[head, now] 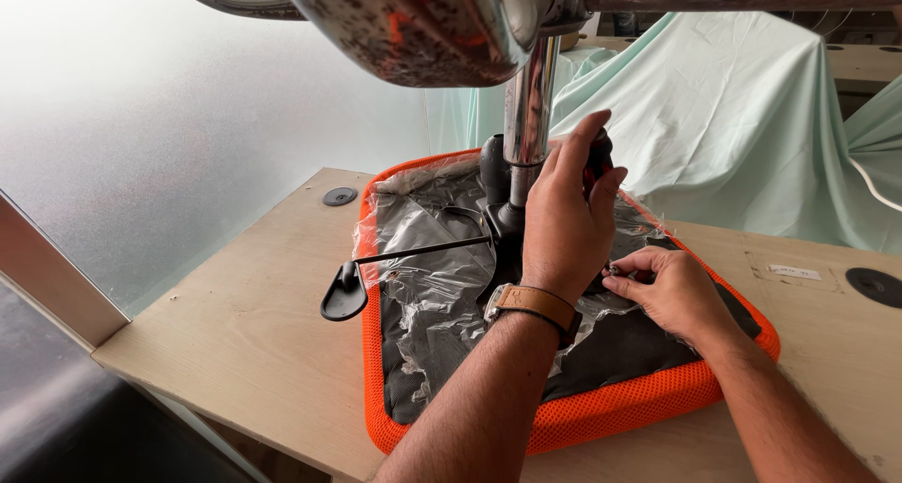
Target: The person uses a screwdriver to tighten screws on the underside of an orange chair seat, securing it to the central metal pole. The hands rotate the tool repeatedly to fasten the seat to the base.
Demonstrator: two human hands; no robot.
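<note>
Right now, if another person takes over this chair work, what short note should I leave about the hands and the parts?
Left hand: closed around a dark tool handle beside the chrome column.
Right hand: fingers pinch a small metal part, too small to identify, at the seat underside.
Orange seat lies upside down on the wooden table, the plastic wrap partly torn open. The black lever sticks out to the left.
Done: column stands in the mechanism plate.
Left: how many fasteners are in cannot be seen; check them.
</note>
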